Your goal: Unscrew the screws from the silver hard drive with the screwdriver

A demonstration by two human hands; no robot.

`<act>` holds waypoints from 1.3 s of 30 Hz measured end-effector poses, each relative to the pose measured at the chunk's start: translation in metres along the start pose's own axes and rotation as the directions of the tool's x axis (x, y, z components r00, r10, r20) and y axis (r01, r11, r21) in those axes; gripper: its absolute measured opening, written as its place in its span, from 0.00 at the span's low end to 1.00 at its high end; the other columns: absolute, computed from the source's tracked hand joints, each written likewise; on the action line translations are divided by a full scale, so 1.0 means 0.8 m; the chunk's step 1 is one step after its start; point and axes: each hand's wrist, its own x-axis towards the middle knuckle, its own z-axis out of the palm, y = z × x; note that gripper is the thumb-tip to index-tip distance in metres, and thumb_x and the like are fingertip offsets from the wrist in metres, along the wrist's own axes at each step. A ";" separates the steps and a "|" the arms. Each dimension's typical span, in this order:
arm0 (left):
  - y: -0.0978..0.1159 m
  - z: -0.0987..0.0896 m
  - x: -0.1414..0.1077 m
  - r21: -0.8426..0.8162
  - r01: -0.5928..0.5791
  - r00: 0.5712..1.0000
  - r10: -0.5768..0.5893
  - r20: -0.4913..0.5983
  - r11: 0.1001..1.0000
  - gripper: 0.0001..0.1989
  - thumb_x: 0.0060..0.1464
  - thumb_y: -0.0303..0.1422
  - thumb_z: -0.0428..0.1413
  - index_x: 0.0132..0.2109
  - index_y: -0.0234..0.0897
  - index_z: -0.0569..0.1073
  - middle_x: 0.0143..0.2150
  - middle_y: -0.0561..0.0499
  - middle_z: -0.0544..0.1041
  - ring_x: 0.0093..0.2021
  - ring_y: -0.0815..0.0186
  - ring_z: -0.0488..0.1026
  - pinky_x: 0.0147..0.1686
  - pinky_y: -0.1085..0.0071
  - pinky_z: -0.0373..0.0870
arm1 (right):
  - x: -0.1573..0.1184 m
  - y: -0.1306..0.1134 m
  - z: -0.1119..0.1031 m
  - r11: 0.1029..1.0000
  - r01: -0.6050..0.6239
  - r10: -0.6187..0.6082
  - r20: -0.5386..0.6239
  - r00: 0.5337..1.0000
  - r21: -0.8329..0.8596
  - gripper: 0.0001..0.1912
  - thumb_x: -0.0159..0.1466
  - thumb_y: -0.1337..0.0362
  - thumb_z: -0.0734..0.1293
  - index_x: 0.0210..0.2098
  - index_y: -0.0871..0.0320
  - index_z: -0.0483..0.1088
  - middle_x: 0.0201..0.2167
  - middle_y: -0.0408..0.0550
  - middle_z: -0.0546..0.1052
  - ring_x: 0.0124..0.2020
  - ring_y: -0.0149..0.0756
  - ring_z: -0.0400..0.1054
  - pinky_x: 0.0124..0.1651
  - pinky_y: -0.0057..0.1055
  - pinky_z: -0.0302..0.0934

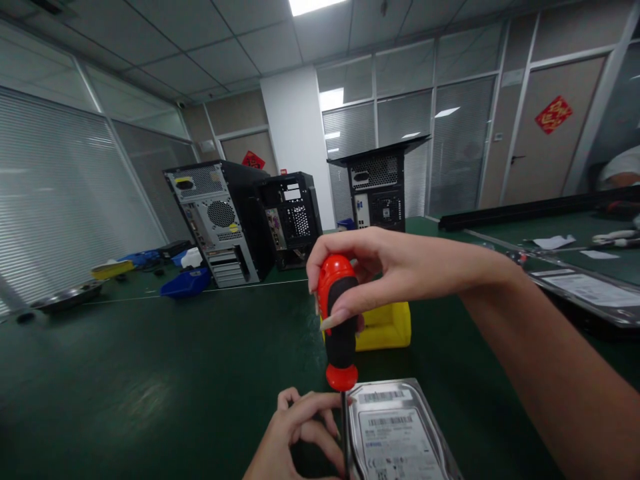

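Observation:
My right hand (373, 273) is wrapped around the red and black handle of a screwdriver (341, 340), held upright. Its thin shaft runs down along the left edge of a silver hard drive (395, 430), and the tip is out of sight. The drive lies label up at the bottom of the view, its near end cut off. From the left, my left hand (305, 430) grips the drive's edge with bent fingers, the index finger close against the shaft. Behind my right hand a yellow bin (387, 327) is partly hidden.
Computer cases (220, 220) stand at the back of the green table (200, 373). A blue bin (185, 283) and a metal tray (67, 297) are on the left. More hard drives (593, 290) lie on the right. A person's arm (623, 179) shows at the far right.

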 end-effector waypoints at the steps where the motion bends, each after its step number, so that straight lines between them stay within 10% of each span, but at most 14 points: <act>1: 0.001 0.000 0.000 0.000 0.004 1.000 -0.004 -0.001 1.000 0.34 0.39 0.36 0.72 0.56 0.41 0.74 0.30 0.52 0.84 0.51 0.51 0.73 0.60 0.54 0.48 | 0.000 -0.001 0.001 1.000 0.005 -0.005 0.003 1.000 -0.004 0.14 0.60 0.66 0.74 0.42 0.58 0.67 0.39 0.41 0.72 0.39 0.31 0.73 0.38 0.29 0.72; 39: -0.009 -0.011 0.003 -0.007 -0.137 0.988 0.137 0.071 0.991 0.35 0.45 0.39 0.70 0.59 0.40 0.70 0.32 0.51 0.85 0.47 0.54 0.75 0.57 0.57 0.53 | -0.011 -0.005 -0.003 0.972 0.015 -0.018 -0.009 1.000 -0.234 0.14 0.62 0.61 0.73 0.43 0.60 0.69 0.39 0.43 0.75 0.40 0.34 0.75 0.39 0.28 0.71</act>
